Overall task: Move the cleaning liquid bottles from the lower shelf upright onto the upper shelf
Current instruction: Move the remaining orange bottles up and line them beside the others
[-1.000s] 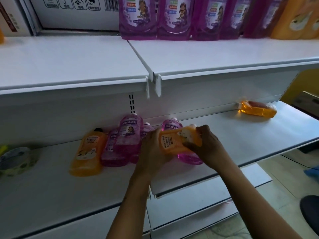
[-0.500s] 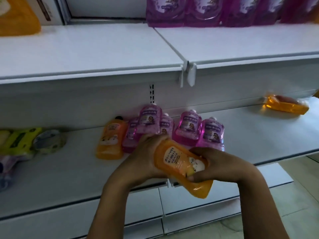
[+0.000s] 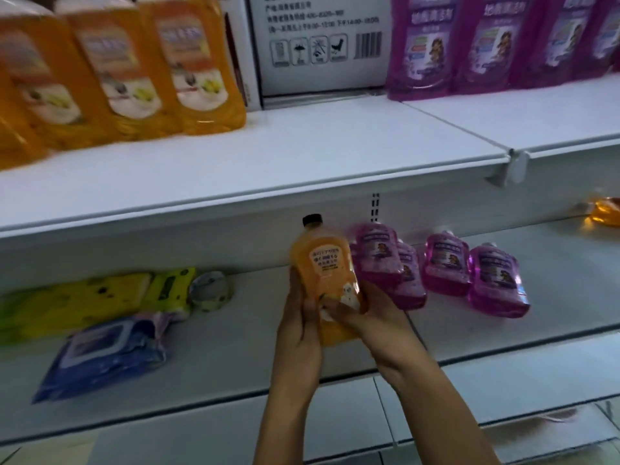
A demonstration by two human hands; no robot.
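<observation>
An orange bottle [image 3: 327,263] with a black cap is held upright in front of the lower shelf [image 3: 235,344]. My left hand [image 3: 298,317] grips its left side and my right hand [image 3: 365,317] wraps its lower right. Several purple bottles [image 3: 439,263] lie flat on the lower shelf just behind and to the right. Another orange bottle [image 3: 604,211] lies at the far right of that shelf. The upper shelf [image 3: 302,152] carries upright orange bottles [image 3: 198,68] at left and upright purple pouches [image 3: 429,48] at right.
A white carton [image 3: 318,41] stands at the back of the upper shelf between the orange and purple rows. On the lower shelf at left lie yellow packs [image 3: 84,303], a blue wipes pack [image 3: 107,350] and a small round item [image 3: 211,290].
The orange bottle has turned from tilted to upright, cap upward, and risen in both hands. The view has swung left and up, so the orange bottles on the upper shelf now show.
</observation>
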